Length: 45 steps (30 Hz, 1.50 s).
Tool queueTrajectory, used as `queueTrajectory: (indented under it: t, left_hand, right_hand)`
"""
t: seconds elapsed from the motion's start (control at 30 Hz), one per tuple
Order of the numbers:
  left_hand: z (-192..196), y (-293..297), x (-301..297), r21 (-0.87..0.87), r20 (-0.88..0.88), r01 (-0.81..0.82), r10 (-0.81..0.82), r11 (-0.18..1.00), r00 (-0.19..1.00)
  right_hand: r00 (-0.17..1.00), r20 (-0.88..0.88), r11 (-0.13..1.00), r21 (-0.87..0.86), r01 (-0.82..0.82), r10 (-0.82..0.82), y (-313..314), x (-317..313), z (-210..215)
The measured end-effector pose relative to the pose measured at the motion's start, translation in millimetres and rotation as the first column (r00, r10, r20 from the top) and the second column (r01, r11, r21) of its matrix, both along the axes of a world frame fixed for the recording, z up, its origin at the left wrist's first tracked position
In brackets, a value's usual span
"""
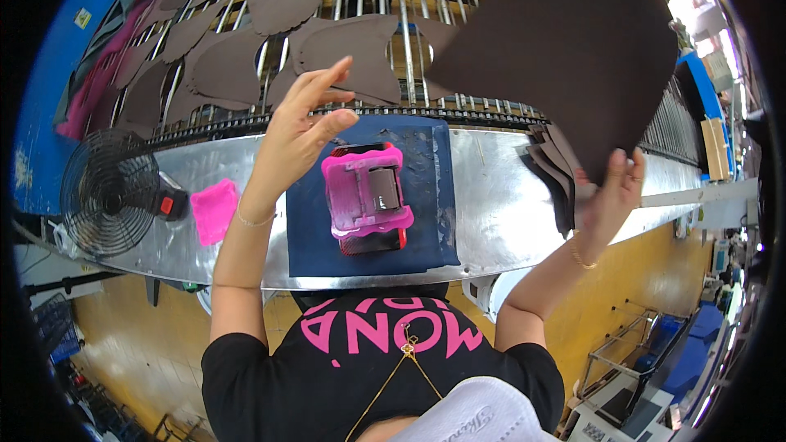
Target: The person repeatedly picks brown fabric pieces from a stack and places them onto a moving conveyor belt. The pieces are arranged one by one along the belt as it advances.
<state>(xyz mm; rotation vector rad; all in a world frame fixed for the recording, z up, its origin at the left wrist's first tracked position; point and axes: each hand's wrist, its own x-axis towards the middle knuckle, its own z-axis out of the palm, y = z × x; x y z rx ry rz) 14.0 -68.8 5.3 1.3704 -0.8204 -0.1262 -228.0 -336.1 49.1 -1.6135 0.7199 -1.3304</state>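
My right hand [610,200] is closed on the lower edge of a large dark brown cut sheet piece [565,41], which is raised over the right part of the rack. Beneath it, a small stack of brown cut pieces [547,165] hangs at the table's right side, close to my right wrist. My left hand [309,119] is in the air with its fingers apart and nothing in it. Just below and right of that hand, a bright pink frame-like fixture [350,188] with a dark grey piece in it lies on a dark blue mat [430,196].
Beyond the metal table [495,221], a rack of metal bars [407,41] carries several brown cut pieces [217,69]. A round wire-caged fan [110,192] stands at the left, beside a pink cloth-like square [214,211]. A metal-framed cart [618,344] stands on the floor at lower right.
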Motion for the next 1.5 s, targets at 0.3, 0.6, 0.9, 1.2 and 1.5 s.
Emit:
queueTrajectory:
  t: [0.3, 0.6, 0.9, 1.2, 1.5]
  left_hand:
    - [43, 119, 20, 0.167, -0.082, -0.228, 0.244, 0.959, 0.966]
    - [26, 184, -1, 0.365, -0.109, -0.283, 0.343, 0.887, 0.933]
    - [10, 87, -15, 0.665, 0.0, 0.058, -0.078, 0.744, 0.997]
    - [-4, -12, -33, 0.64, 0.491, 0.049, -0.458, 0.767, 0.741]
    - [28, -5, -1, 0.428, 0.443, -0.136, -0.077, 0.894, 0.893]
  right_hand:
    - [0.68, -0.183, 0.691, -0.007, -0.723, 0.71, 107, 95, -65]
    - [0.561, -0.532, 0.537, -0.218, -0.815, 0.635, 115, 97, -84]
    - [0.618, -0.567, 0.685, -0.123, -0.718, 0.545, 47, 20, -121]
    - [0.866, -0.217, 0.892, 0.112, -0.437, 0.451, -38, -86, -110]
    - [0.915, -0.235, 0.908, 0.346, -0.236, 0.327, -113, -7, -79]
